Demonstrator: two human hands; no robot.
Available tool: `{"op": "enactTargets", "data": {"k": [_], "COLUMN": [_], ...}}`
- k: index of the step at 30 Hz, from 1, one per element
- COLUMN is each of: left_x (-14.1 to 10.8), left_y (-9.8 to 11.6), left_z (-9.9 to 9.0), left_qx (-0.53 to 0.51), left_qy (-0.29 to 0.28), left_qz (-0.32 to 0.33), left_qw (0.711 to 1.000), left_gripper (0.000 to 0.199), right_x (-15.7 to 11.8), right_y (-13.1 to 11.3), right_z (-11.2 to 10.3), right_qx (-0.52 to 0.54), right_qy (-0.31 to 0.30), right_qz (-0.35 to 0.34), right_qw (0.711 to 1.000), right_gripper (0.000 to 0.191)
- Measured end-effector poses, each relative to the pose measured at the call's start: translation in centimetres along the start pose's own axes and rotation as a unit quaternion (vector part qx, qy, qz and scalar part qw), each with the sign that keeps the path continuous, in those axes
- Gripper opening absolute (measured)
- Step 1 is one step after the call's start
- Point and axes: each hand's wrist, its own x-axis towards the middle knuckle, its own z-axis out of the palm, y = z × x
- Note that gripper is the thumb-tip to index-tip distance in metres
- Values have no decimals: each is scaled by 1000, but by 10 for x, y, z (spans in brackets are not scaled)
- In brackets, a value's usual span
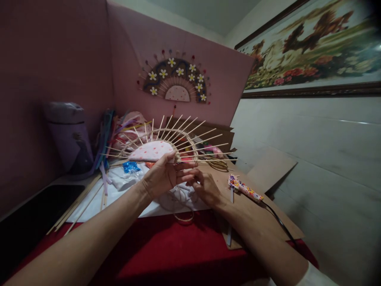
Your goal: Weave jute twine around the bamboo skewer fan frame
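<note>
A half-round fan frame of thin wooden sticks (190, 129) spreads out in front of me, with a spotted white half-disc (151, 151) at its centre. Twine (190, 140) is woven through the sticks in an arc. My left hand (163, 174) grips the frame at the right end of the half-disc, thumb in front. Just below, the fingers of my right hand (205, 188) are pinched together by the left fingertips, closed on the twine. A loose loop of twine (184, 219) hangs under both hands. The exact pinch point is partly hidden.
A glue gun (245, 188) with a black cord lies on cardboard (285, 216) at right. Loose sticks (77, 202), a blue packet (131, 167) and a lilac container (70, 139) are at left. A finished flowered fan (180, 72) is pinned to the pink board behind.
</note>
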Motion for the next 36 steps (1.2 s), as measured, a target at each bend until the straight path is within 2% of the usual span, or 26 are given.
{"op": "enactTargets", "data": {"k": [3,6,9,11,15,19,22,25,27,31,34,36], "left_x": [1,2,3,4,4,5,5,5,6,6,5,4], "left_y": [-1,-1,-1,-2,-4,-5,-3,-2,-1,1,2,3], "left_z": [0,-2,-4,-5,-7,-10,-12,-12,-13,-17,-17,-17], "left_qx": [15,32,44,51,62,107,127,95,77,66,54,48], "left_qy": [-1,-10,-26,-32,-23,-18,-5,17,22,10,-17,-26], "left_qz": [6,41,45,46,42,32,63,95,107,107,102,103], "left_qw": [1000,999,998,997,997,994,990,991,991,992,993,993], "left_gripper": [40,35,31,30,31,30,23,11,9,12,11,11], "right_x": [1,5,7,6,4,4,5,5,5,3,2,2], "right_y": [4,4,-2,-6,-9,-6,-5,-5,-6,-8,-11,-13], "right_z": [1,0,-1,-1,1,0,-1,-2,-1,-1,-4,-6], "right_qx": [-4,134,346,416,429,352,281,293,357,487,521,526], "right_qy": [16,53,74,66,65,89,124,146,120,26,-12,-17], "right_qz": [-8,-17,4,12,15,5,-5,5,27,89,151,180], "right_qw": [1000,989,935,907,901,932,952,945,926,868,840,831], "right_gripper": [16,26,27,23,17,15,16,11,11,18,21,23]}}
